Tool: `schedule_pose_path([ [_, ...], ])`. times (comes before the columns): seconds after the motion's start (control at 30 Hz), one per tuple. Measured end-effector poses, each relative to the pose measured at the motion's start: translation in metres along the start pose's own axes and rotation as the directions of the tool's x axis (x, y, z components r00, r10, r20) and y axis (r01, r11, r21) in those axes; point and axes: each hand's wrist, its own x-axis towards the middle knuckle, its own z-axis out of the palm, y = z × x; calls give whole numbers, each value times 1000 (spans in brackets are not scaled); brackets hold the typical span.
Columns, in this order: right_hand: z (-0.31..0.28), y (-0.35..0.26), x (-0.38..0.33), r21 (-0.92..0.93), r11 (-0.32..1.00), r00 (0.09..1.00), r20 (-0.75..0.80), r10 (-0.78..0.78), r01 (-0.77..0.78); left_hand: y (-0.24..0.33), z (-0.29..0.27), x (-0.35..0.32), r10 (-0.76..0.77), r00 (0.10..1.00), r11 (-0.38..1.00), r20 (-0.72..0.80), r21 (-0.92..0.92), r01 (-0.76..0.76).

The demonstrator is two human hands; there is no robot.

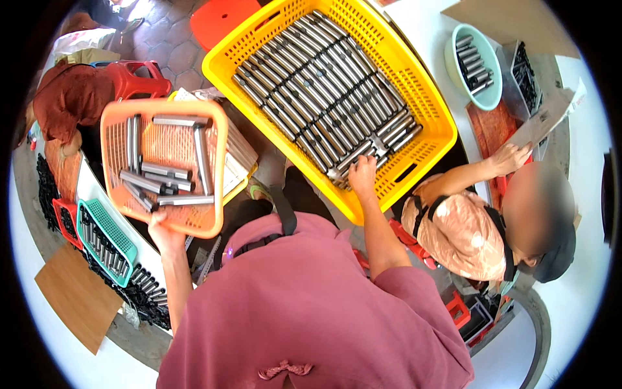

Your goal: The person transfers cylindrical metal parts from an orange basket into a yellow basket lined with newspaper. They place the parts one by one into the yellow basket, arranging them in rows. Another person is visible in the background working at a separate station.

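Observation:
My left hand [166, 233] grips the near edge of an orange plastic basket [222, 139] and holds it up at the left. Several silver metal tubes [144, 182] with black ends lie loosely in that basket, at mixed angles. In front of me stands a big yellow perforated crate [424, 84], where rows of similar metal tubes [317, 84] are packed side by side. At the crate's near end my right hand [363, 172] reaches in, its fingers closed on a metal tube; the fingertips are partly hidden.
At the right a person [460, 233] in a cap holds a sheet [547, 120]. Beyond is a pale green bowl [497, 81] of tubes. At the left are a teal basket [126, 241] of tubes, a brown board [78, 295] and another person [71, 97] near a red stool [139, 81].

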Motion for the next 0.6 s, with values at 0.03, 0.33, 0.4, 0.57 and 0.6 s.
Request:
schedule_pose_path([
  [0.03, -1, -1, 2, 4, 999, 998, -53, -31, 32, 1, -10, -14, 20, 999, 1000, 39, -14, -19],
  [0.33, -25, -99, 36, 430, 828, 933, -191, -307, 360, 1, -85, -99, 59, 956, 995, -288, -59, -80],
  [0.4, -53, -158, 17, 552, 716, 897, -160, -412, 428, 0, -98, -102, 85, 966, 992, -242, -75, -106],
  [0.57, -87, -258, -49, 565, 327, 594, -388, -705, 757, 12, -121, -119, 137, 977, 985, -162, -79, -151],
  [0.6, -89, -272, -61, 509, 258, 502, -427, -752, 821, 15, -119, -121, 131, 977, 986, -171, -82, -146],
])
